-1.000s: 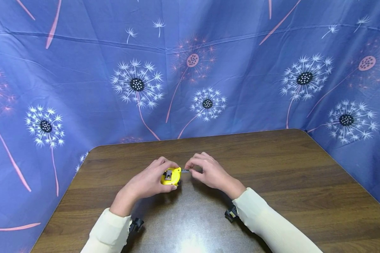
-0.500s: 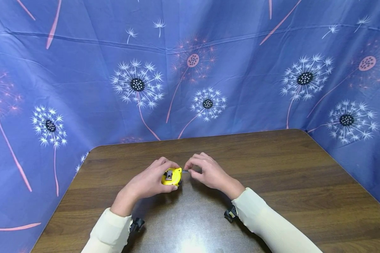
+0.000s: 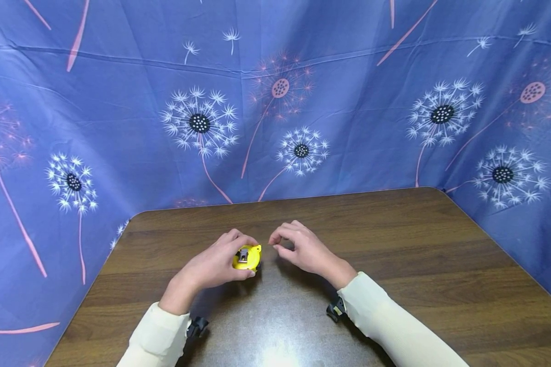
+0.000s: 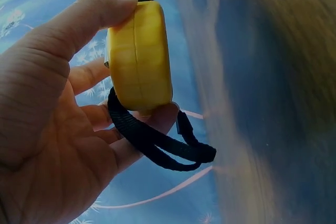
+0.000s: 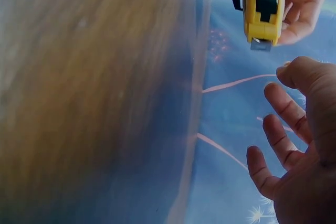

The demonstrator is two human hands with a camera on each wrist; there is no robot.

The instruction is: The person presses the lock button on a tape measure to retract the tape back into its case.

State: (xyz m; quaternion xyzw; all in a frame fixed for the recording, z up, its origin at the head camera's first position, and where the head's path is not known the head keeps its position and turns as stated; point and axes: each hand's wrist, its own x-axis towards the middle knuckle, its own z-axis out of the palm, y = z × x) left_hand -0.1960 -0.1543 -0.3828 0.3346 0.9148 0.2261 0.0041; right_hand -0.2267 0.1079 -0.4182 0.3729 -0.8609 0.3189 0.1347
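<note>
A yellow tape measure [image 3: 249, 258] is gripped between the thumb and fingers of my left hand [image 3: 216, 262], held up over the table. In the left wrist view a black wrist strap [image 4: 163, 145] hangs from the tape measure [image 4: 139, 56]. Its metal end hook [image 5: 260, 44] sits at the mouth of the case in the right wrist view, with no blade drawn out. My right hand [image 3: 305, 250] is just to the right, a small gap away. Its fingers are loosely bent and hold nothing.
Both hands are over a brown wood-grain table [image 3: 395, 229]. Behind it and at its sides hangs a blue cloth [image 3: 358, 127] printed with dandelions. A black wrist camera [image 3: 335, 309] is strapped at the right sleeve, another wrist camera [image 3: 197, 326] at the left.
The short piece of blade between the hands has gone back into the case. My right fingers have let go of its end. The tape measure has shifted slightly left.
</note>
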